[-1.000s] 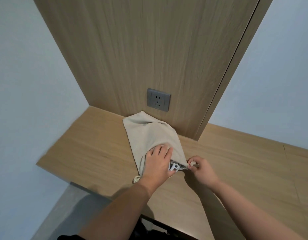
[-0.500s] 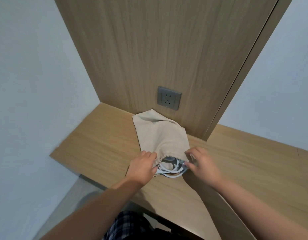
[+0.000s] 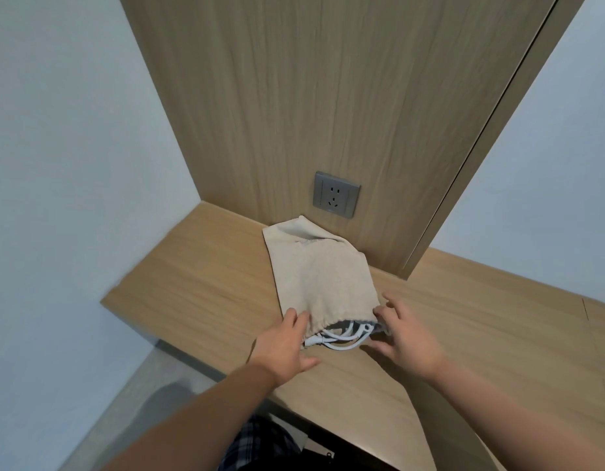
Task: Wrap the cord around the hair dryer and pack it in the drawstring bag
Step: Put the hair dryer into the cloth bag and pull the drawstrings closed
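A beige drawstring bag lies on the wooden counter, its far end against the wall panel and its mouth facing me. Loops of white cord stick out of the mouth. The hair dryer is almost wholly hidden inside; only a dark grey bit shows behind the cord. My left hand rests flat at the left side of the mouth, fingertips touching the gathered rim. On the right side, my right hand has its fingers spread, with the fingertips at the rim.
A grey wall socket sits in the wood panel just behind the bag. White walls close in on the left and right. The counter's front edge runs just under my wrists, with grey floor below on the left.
A second ago my left hand pressed on top of the bag and my right pinched the rim. Both hands now sit at the sides of the mouth with looser fingers, and the cord loops show.
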`<state>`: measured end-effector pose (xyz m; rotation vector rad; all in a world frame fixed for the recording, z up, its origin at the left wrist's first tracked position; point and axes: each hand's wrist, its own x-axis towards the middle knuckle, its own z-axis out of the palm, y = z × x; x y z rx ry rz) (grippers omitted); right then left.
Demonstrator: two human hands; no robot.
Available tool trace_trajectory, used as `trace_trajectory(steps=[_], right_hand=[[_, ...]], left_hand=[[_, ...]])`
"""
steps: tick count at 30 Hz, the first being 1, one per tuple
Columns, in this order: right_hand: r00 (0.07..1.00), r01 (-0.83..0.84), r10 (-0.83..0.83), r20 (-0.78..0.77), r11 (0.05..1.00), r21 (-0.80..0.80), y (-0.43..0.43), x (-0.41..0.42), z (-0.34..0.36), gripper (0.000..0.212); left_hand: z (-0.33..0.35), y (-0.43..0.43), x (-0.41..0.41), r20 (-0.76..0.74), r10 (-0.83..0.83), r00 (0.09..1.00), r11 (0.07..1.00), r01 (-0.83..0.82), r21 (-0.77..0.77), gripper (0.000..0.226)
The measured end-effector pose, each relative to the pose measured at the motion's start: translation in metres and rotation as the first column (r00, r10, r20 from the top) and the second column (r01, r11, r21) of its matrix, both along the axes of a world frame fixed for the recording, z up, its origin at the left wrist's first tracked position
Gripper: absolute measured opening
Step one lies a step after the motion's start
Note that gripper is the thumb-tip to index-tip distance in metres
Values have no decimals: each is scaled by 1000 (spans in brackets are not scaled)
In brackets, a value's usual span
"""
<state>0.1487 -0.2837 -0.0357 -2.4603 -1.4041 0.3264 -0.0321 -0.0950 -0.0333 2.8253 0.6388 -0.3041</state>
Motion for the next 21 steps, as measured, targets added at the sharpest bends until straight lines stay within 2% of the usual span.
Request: trace_trajectory(steps=[2, 3, 7, 10, 13, 15, 18, 20, 21], right_hand=[[982, 39, -55, -181, 995, -90, 5, -3, -3, 71], [971, 54, -75, -225, 994, -95, 9, -5, -4, 74], [970, 137, -140, -200, 990, -32, 22, -13, -3, 47], [953, 210, -209, -218, 977, -18, 28, -12, 5, 35], [891, 329, -295, -345, 943, 43, 35, -13, 24, 26], [873, 368, -311, -376, 925, 88, 42, -10, 47, 19], [843, 398, -281, -458, 899, 180, 55, 2, 95, 22], [836, 411, -262, -482, 881, 235, 64, 11, 128, 24], [836, 417, -260, -484, 874, 251, 68, 15, 143, 23]], left_hand=[[-8, -7, 4, 75, 60, 995, 997, -56, -52, 75], [-11, -10, 6, 131, 92, 987, 991, -79, -107, 71], [-15, -13, 11, 269, 324, 907, 890, -196, -411, 51], [-5, -7, 14, 274, 430, 860, 840, -270, -471, 42], [23, 0, 20, 295, 503, 813, 786, -289, -546, 35], [51, 5, 27, 318, 567, 760, 735, -292, -612, 32], [101, 20, 43, 372, 677, 635, 622, -225, -750, 15], [132, 30, 54, 366, 710, 602, 552, -152, -820, 10], [144, 34, 59, 367, 706, 605, 547, -137, -826, 8]])
